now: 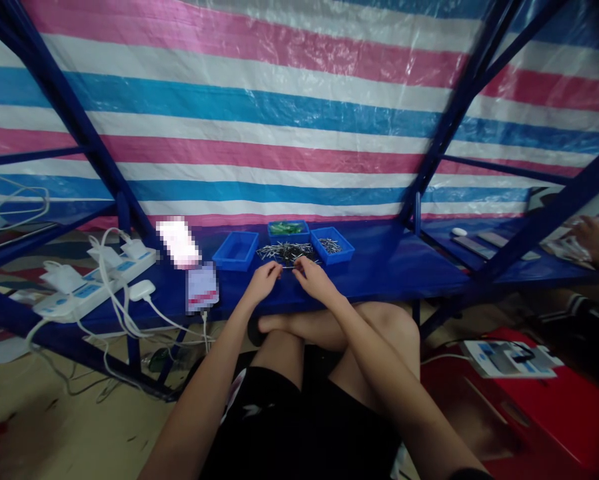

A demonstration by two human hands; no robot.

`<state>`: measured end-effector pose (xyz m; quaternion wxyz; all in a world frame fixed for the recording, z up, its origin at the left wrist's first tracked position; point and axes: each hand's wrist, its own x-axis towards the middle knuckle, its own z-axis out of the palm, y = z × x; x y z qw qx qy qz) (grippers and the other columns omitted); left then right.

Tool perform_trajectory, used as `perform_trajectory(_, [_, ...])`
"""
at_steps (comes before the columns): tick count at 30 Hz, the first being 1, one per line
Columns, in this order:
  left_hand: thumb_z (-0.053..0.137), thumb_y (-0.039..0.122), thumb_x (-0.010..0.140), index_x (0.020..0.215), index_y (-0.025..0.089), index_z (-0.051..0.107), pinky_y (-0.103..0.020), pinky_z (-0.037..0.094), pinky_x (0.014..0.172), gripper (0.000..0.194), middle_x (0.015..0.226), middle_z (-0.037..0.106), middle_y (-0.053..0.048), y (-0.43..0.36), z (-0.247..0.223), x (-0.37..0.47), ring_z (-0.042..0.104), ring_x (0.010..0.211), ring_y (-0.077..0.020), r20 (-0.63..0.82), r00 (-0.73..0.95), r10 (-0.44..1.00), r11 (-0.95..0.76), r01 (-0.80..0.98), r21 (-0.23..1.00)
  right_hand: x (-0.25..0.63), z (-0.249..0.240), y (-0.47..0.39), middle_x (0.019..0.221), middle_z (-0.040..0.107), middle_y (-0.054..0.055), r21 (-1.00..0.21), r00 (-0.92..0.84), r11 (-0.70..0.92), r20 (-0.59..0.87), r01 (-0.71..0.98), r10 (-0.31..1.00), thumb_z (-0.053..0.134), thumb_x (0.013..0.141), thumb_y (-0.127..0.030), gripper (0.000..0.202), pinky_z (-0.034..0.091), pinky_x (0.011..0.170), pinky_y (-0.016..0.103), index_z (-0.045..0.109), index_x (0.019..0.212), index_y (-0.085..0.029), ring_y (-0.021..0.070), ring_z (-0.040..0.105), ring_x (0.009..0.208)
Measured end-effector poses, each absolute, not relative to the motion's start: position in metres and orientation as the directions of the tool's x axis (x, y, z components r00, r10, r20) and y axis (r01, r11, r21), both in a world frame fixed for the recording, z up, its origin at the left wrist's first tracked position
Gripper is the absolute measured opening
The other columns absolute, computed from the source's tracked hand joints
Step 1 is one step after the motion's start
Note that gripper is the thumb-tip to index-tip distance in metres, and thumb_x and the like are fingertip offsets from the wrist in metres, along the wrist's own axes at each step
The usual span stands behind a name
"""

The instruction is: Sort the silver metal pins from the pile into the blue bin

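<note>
A loose pile of thin metal pieces mixed with small black parts [288,252] lies on the blue table. Just in front of it, my left hand [265,279] and my right hand [313,277] face each other, fingers pinched. A thin metal piece [288,268] spans the short gap between the fingertips; which hand grips it is too small to tell. Behind the pile stands a blue tray with green items [286,229]. Right of it, another blue tray holds metal pieces [331,245]. At left, a blue tray [236,251] shows a bare bottom.
White power strips [94,287] with plugs and cables crowd the left end of the table [379,267]. Two blurred-out devices [202,287] lie nearby. Blue metal posts rise on both sides. Another person's hand [595,239] is at far right, above a red stool [534,413].
</note>
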<state>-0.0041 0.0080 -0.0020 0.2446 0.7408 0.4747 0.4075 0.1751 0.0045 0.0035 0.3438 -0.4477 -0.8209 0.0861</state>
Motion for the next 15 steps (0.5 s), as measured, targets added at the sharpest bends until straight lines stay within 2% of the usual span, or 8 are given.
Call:
perform_trajectory(4, [0.033,0.042,0.088,0.07,0.017,0.054,-0.025,0.041,0.068,0.037,0.066,0.059,-0.001,0.009,-0.003,-0.004,0.055,0.067,-0.0152,0.373,0.222,0.901,-0.433,0.53,0.729,0.175,0.007,0.002,0.09,0.059,0.006,-0.384,-0.486,0.685,0.498,0.619,0.718,0.049,0.085,-0.022,0.01,0.04,0.082,0.028,0.056,0.089,-0.017,0.0157,0.054,0.088])
perform_trajectory(7, [0.033,0.042,0.088,0.074,0.017,0.056,-0.025,0.042,0.07,0.036,0.07,0.06,-0.002,0.012,-0.006,-0.005,0.056,0.07,-0.0155,0.378,0.203,0.903,-0.428,0.496,0.756,0.177,0.01,0.003,0.085,0.061,0.005,-0.395,-0.491,0.693,0.501,0.603,0.713,0.047,0.085,-0.02,0.013,0.041,0.081,0.027,0.06,0.085,-0.017,0.0148,0.055,0.083])
perform_trajectory(9, [0.035,0.041,0.087,0.081,0.017,0.057,-0.026,0.043,0.072,0.033,0.075,0.061,-0.003,0.016,-0.009,-0.006,0.057,0.074,-0.0159,0.385,0.152,0.91,-0.409,0.461,0.787,0.181,0.012,0.007,0.082,0.062,0.004,-0.463,-0.368,0.627,0.533,0.627,0.762,0.046,0.085,-0.022,0.016,0.042,0.078,0.027,0.062,0.083,-0.017,0.0149,0.056,0.08])
perform_trajectory(11, [0.039,0.039,0.086,0.089,0.018,0.058,-0.027,0.044,0.074,0.029,0.081,0.063,-0.003,0.019,-0.013,-0.008,0.059,0.079,-0.0163,0.395,0.084,0.915,-0.39,0.435,0.811,0.189,0.013,0.014,0.083,0.063,0.005,-0.575,-0.141,0.503,0.558,0.645,0.818,0.045,0.085,-0.026,0.02,0.044,0.078,0.028,0.063,0.086,-0.017,0.0161,0.058,0.08])
perform_trajectory(13, [0.044,0.035,0.084,0.093,0.017,0.058,-0.027,0.045,0.076,0.024,0.086,0.063,-0.004,0.021,-0.016,-0.009,0.059,0.082,-0.0167,0.402,0.041,0.915,-0.379,0.436,0.816,0.195,0.012,0.019,0.095,0.064,0.008,-0.698,0.063,0.381,0.519,0.607,0.852,0.048,0.083,-0.031,0.026,0.045,0.079,0.03,0.061,0.101,-0.016,0.0171,0.06,0.081])
perform_trajectory(15, [0.047,0.031,0.082,0.094,0.017,0.058,-0.028,0.046,0.076,0.022,0.089,0.063,-0.005,0.022,-0.019,-0.009,0.059,0.083,-0.017,0.411,0.035,0.911,-0.379,0.463,0.801,0.196,0.011,0.022,0.111,0.059,0.011,-0.781,0.116,0.312,0.437,0.541,0.892,0.056,0.078,-0.035,0.045,0.047,0.079,0.031,0.051,0.119,-0.017,0.0171,0.061,0.081])
